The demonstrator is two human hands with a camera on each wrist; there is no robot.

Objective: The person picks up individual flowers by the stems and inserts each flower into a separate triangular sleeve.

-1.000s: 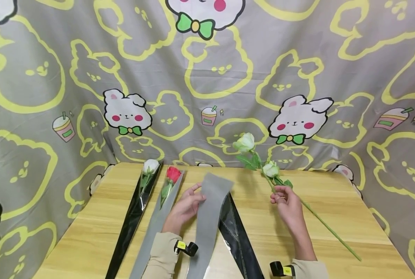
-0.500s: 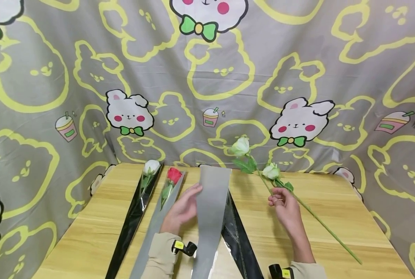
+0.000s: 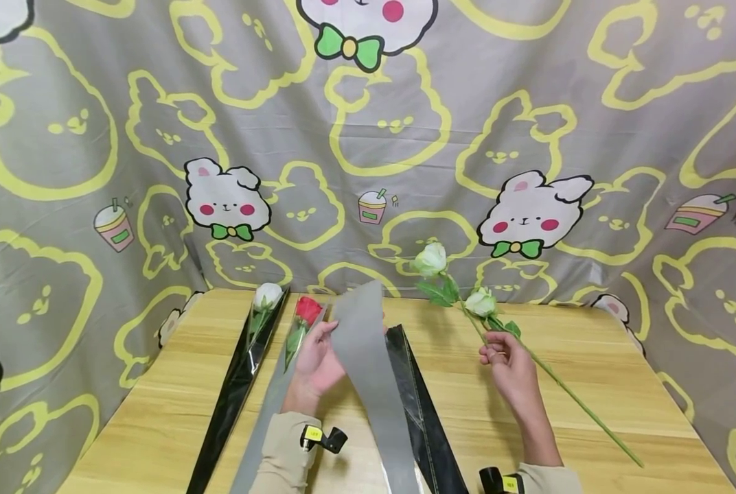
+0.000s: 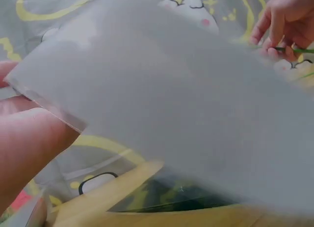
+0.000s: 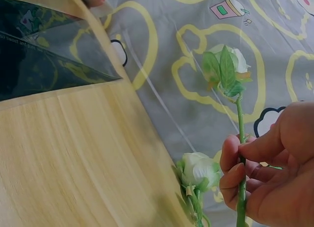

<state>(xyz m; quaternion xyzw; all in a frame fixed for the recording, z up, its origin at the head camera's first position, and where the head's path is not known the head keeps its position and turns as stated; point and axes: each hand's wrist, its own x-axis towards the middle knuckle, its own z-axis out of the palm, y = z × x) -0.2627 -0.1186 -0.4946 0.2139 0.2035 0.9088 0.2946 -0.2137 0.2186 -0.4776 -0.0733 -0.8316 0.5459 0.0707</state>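
Observation:
My left hand (image 3: 318, 360) holds a long flat grey flower sleeve (image 3: 364, 343) near its top, with the thumb at the left edge and other fingers behind it. The sleeve (image 4: 171, 99) fills much of the left wrist view and hides part of that hand. My right hand (image 3: 510, 360) pinches the green stem of a pale white-green rose (image 3: 431, 259), its bloom raised past the table's back edge. In the right wrist view, thumb and fingers close around this stem (image 5: 241, 187). Another pale rose (image 3: 480, 302) lies beside the right hand, its long stem slanting toward the front right.
A white rose in a black sleeve (image 3: 232, 384) and a red rose (image 3: 308, 310) in a grey sleeve lie at left. A black clear-fronted sleeve (image 3: 426, 412) rests right of the held one. Cartoon-print cloth (image 3: 399, 233) rises behind the wooden table (image 3: 615, 357).
The grey sleeve's upper end has swung left and tilted, and my left hand has shifted slightly left with it. My right hand with the rose has barely moved.

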